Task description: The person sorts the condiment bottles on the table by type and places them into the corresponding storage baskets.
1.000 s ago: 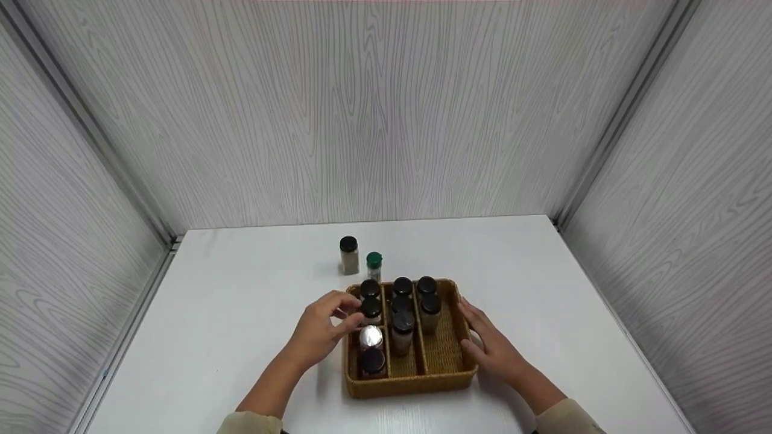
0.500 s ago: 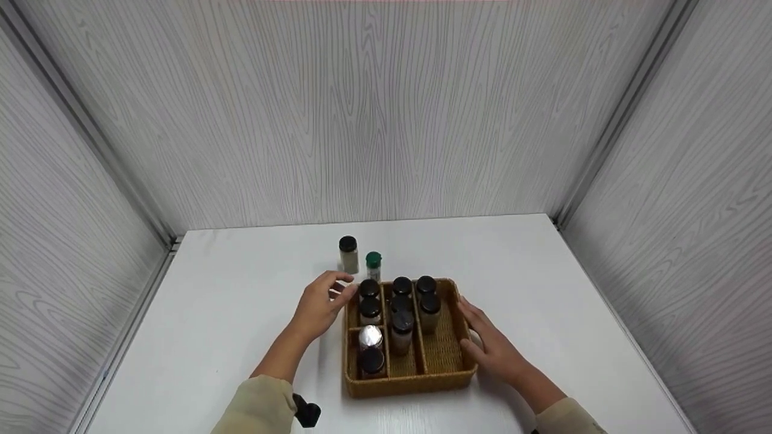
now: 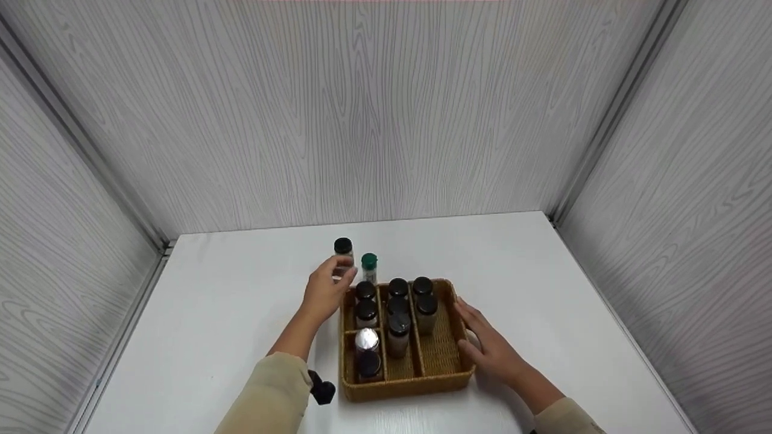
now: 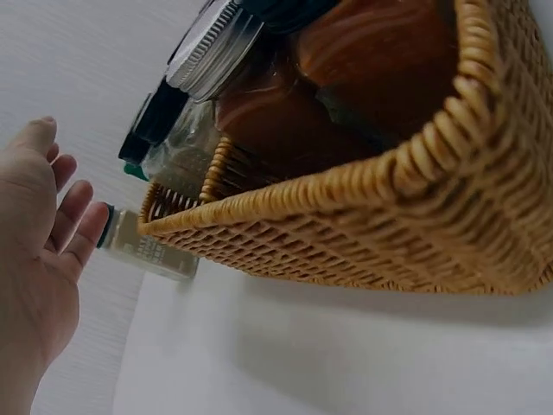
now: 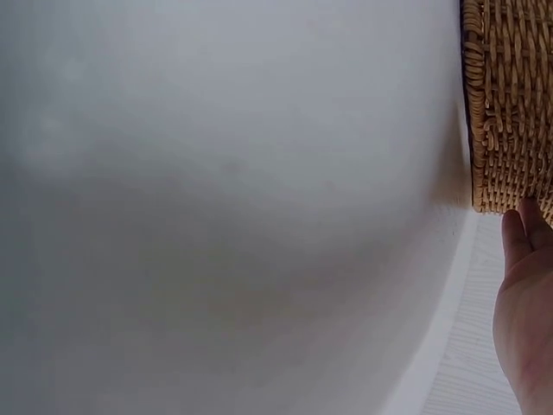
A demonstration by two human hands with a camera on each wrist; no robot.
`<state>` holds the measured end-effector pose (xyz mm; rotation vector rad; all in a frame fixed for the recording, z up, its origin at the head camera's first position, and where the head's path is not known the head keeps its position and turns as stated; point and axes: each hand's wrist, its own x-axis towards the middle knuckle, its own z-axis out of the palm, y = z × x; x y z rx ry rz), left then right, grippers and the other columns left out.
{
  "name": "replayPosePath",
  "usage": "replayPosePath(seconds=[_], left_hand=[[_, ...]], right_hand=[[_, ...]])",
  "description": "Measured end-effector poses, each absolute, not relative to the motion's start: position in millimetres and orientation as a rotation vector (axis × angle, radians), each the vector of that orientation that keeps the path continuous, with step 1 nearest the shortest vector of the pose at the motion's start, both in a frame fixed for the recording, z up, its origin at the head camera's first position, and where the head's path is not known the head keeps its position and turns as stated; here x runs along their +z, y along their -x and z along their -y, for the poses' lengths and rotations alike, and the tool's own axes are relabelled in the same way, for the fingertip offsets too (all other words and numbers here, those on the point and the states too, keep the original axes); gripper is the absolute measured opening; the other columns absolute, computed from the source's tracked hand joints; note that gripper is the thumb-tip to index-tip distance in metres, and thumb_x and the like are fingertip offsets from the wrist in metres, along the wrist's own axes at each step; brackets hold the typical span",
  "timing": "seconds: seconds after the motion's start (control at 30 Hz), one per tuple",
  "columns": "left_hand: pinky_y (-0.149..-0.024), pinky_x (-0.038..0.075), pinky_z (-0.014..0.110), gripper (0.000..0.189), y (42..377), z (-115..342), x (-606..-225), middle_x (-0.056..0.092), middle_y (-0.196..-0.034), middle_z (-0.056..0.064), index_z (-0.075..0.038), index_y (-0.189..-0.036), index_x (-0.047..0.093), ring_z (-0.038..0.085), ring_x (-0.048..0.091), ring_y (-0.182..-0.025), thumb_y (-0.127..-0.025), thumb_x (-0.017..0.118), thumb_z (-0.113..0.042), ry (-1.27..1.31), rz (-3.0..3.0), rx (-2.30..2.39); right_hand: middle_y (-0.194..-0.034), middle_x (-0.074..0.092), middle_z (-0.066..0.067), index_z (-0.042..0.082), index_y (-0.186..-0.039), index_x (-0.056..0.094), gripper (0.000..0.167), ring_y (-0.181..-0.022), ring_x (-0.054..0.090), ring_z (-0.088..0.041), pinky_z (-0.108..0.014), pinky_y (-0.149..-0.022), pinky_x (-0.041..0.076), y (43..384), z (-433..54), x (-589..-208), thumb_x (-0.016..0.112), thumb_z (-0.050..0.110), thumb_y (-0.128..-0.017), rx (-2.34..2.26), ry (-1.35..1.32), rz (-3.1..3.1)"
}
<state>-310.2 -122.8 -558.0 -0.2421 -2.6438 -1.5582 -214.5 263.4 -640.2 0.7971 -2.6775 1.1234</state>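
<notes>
My left hand (image 3: 325,290) reaches past the back left corner of a woven basket (image 3: 416,388), fingers loosely bent and holding nothing. Beyond its fingertips stands a black-capped spice jar (image 3: 343,245), partly hidden by the hand. In the left wrist view this jar (image 4: 154,245) has pale contents, and the fingers show apart from its body. Beside it is a smaller green-capped jar (image 3: 370,263), behind the basket. Flat against the basket's right wall rests my right hand (image 3: 491,346), its fingers nearly straight. The right wrist view shows its fingertips at the wicker.
The divided basket holds several upright jars. A silver-capped jar (image 3: 367,340) and a black-capped jar (image 3: 368,363) with red-brown contents fill the front left compartment. More black-capped jars (image 3: 398,325) stand in the middle and right sections. Pale wood-grain panels (image 3: 362,120) enclose the white table (image 3: 229,301).
My left hand has moved from the jars at the basket's left side, away over its back left corner, to the black-capped jar behind. My right hand has stayed on the basket.
</notes>
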Motion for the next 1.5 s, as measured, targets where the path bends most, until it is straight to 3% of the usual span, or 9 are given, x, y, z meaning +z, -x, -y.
replayPosePath(seconds=[0.3,0.6,0.9,1.07,1.3,1.5], left_hand=[[-0.108,0.06,0.053,0.049,327,119,-563,0.065,-0.146,0.021,-0.009,-0.146,0.06,0.037,0.07,-0.129,-0.104,0.076,-0.025,0.183,2.632,-1.58],[-0.117,0.055,0.052,0.056,338,111,-565,0.063,-0.156,0.015,-0.015,-0.151,0.06,0.036,0.065,-0.141,-0.101,0.079,-0.033,0.215,2.761,-1.482],[-0.128,0.044,0.056,0.074,351,106,-569,0.057,-0.163,0.016,-0.018,-0.161,0.052,0.038,0.052,-0.153,-0.096,0.084,-0.033,0.256,2.852,-1.378],[-0.128,0.045,0.055,0.072,357,103,-562,0.054,-0.166,0.014,-0.021,-0.16,0.054,0.037,0.053,-0.153,-0.096,0.085,-0.033,0.335,2.931,-1.303],[-0.134,0.035,0.054,0.07,362,101,-561,0.04,-0.176,0.007,-0.021,-0.161,0.054,0.034,0.037,-0.164,-0.098,0.082,-0.035,0.45,2.981,-1.264],[-0.133,0.037,0.054,0.067,363,100,-561,0.046,-0.173,0.009,-0.02,-0.162,0.053,0.035,0.044,-0.16,-0.101,0.078,-0.031,0.49,3.039,-1.212]], right_hand=[[-0.181,0.026,-0.011,0.009,-0.172,0.028,0.075,-0.163,0.033,-0.038,-0.058,-0.122,0.048,215,-262,-641,0.065,0.008,-0.107,1.179,-0.792,2.685],[-0.183,0.022,-0.003,0.014,-0.174,0.025,0.077,-0.166,0.029,-0.031,-0.058,-0.124,0.046,213,-266,-642,0.065,0.012,-0.108,1.209,-0.743,2.74],[-0.182,0.026,-0.008,0.011,-0.173,0.028,0.076,-0.165,0.031,-0.033,-0.055,-0.123,0.048,213,-265,-643,0.066,0.011,-0.106,1.176,-0.786,2.708],[-0.181,0.027,-0.01,0.01,-0.172,0.028,0.076,-0.164,0.033,-0.036,-0.056,-0.121,0.049,215,-265,-642,0.066,0.01,-0.106,1.141,-0.803,2.696],[-0.182,0.026,-0.006,0.014,-0.173,0.028,0.077,-0.165,0.031,-0.033,-0.055,-0.124,0.046,215,-265,-641,0.066,0.014,-0.107,1.119,-0.792,2.72],[-0.183,0.023,-0.003,0.017,-0.174,0.026,0.077,-0.167,0.029,-0.03,-0.057,-0.125,0.045,212,-264,-640,0.065,0.017,-0.108,1.151,-0.77,2.767]])
